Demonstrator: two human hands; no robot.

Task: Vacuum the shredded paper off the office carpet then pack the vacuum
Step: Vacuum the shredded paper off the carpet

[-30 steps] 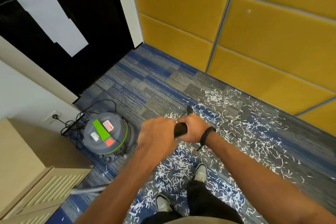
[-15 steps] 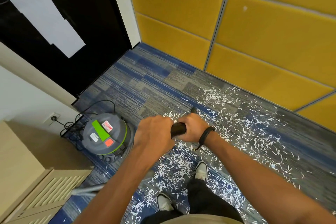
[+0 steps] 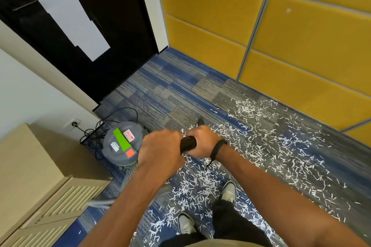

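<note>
Down on the carpet (image 3: 164, 94) near the yellow wall (image 3: 301, 50), shredded paper (image 3: 267, 142) is scattered all over, thickest to the right and around the person's shoes (image 3: 227, 191), so I'd say the cleanup has barely started. Both hands are on a black wand (image 3: 187, 144) held out in front: the right hand (image 3: 204, 142) has a full grip wrapped around it, and the left hand (image 3: 160, 147) is curled over the near end, though its fingers are hidden from this angle. Two hands probably makes sense here, one to steer and one to push, since the far tip of the wand (image 3: 200, 121) pokes out just beyond the knuckles toward the edge of the mess. The vacuum (image 3: 122, 144), a grey can with green trim, sits to the left, just beside the left hand in view and clear of the paper, which keeps it out of the sweep path. Its cord (image 3: 90, 136) lies in a loose tangle by the wall, plugged into the outlet (image 3: 73, 124), so power's close and there's slack to roam. A hose (image 3: 128, 178) runs back from the can under the left arm. A beige cabinet (image 3: 30, 176) sits in the left corner. Can't tell if it's switched on.
</note>
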